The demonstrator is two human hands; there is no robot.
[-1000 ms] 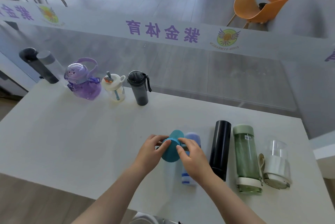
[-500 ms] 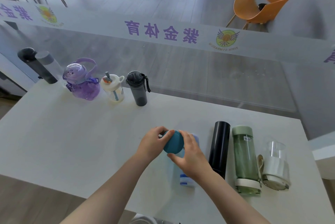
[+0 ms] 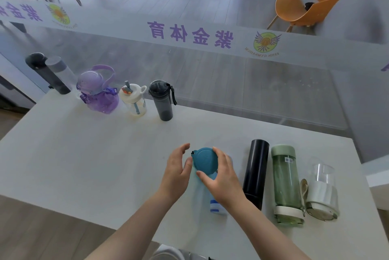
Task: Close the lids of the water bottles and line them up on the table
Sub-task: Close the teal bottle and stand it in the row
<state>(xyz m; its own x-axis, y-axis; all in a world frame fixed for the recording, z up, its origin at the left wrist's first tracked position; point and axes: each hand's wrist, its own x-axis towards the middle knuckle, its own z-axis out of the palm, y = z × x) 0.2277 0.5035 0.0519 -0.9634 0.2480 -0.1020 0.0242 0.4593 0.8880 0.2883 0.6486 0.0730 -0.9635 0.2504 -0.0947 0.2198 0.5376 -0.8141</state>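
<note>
While your right hand (image 3: 221, 177) clamps its fingers (image 3: 205, 176) round the teal lid (image 3: 205, 159), seemingly to seat it on its bottle (image 3: 196, 192), your left hand (image 3: 175, 170) hangs loose beside it, holding nothing. Three bottles (image 3: 287, 184) crowd just right of your fingers; bare surface (image 3: 94, 154) lies leftward, its near edge close.

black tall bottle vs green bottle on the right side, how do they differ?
The black bottle is opaque and slim; the green bottle is see-through and wider. The black bottle is one dark colour all over; the green bottle has a pale green cap and a white band at its base. Both stand upright side by side, lids on.
</note>
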